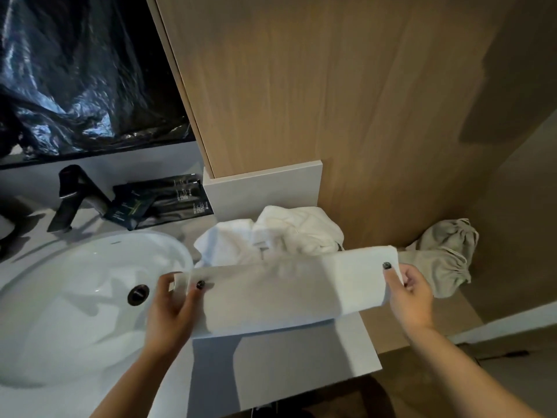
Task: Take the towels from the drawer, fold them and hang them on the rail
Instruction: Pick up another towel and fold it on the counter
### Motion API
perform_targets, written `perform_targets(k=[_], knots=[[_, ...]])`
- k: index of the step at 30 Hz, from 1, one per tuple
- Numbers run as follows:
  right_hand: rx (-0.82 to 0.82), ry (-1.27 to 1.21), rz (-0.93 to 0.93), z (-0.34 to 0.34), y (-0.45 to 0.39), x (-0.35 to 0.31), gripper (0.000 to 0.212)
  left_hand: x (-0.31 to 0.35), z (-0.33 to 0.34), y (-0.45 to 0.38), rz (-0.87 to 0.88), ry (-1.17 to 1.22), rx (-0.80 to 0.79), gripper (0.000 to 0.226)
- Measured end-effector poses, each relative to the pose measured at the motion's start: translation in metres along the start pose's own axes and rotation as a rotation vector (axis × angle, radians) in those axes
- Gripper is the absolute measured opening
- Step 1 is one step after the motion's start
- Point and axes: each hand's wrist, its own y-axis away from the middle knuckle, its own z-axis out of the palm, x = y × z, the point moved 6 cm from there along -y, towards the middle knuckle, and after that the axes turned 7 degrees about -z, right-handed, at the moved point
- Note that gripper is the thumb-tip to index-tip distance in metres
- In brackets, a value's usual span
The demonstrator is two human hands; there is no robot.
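A white towel (pixel 280 292), folded into a long band, is stretched flat over the counter's right end. My left hand (pixel 173 309) pinches its left end, thumb on top. At the towel's right end, my right hand (pixel 411 297) pinches the cloth the same way. Behind it lies a heap of crumpled white towels (pixel 277 233) against the wooden wall panel. No drawer or rail is in view.
A white sink basin (pixel 75 297) with a black tap (pixel 72 197) fills the left. Black sachets (pixel 162 200) lie behind it. A beige drawstring bag (pixel 446 254) hangs at the right. The counter edge (pixel 301 384) is near me.
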Motion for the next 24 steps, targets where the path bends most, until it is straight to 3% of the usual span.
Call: perform_targets(k=[4, 10, 12, 14, 16, 17, 19, 21, 24], knots=[[0.014, 0.028, 0.032, 0.018, -0.008, 0.001, 0.018, 0.005, 0.005, -0.026, -0.077, -0.068, -0.032, 0.043], [-0.058, 0.287, 0.096, 0.035, -0.016, 0.016, 0.031, -0.018, 0.016, -0.044, -0.220, -0.210, -0.046, 0.073], [-0.057, 0.361, 0.095, 0.034, -0.017, 0.017, 0.034, -0.012, 0.020, -0.046, -0.213, -0.304, -0.020, 0.065], [-0.061, 0.418, 0.117, 0.035, -0.015, 0.017, 0.033, 0.005, 0.021, -0.049, -0.114, -0.479, 0.059, 0.057], [-0.030, 0.509, 0.085, 0.037, -0.010, 0.007, 0.024, 0.033, 0.036, -0.042, 0.202, -0.623, 0.087, 0.064], [0.004, 0.589, 0.017, 0.039, -0.007, -0.003, 0.020, 0.047, 0.050, -0.032, 0.384, -0.642, 0.055, 0.064], [0.025, 0.743, -0.206, 0.048, 0.000, -0.027, 0.032, 0.061, 0.086, -0.008, 0.656, -0.692, -0.155, 0.062], [-0.067, 0.819, -0.500, 0.070, 0.014, -0.055, 0.050, 0.054, 0.118, 0.005, 0.728, -0.843, -0.361, 0.070], [-0.394, 0.959, -0.846, 0.124, 0.055, -0.068, 0.052, 0.046, 0.136, -0.004, 0.702, -0.904, -0.392, 0.075]])
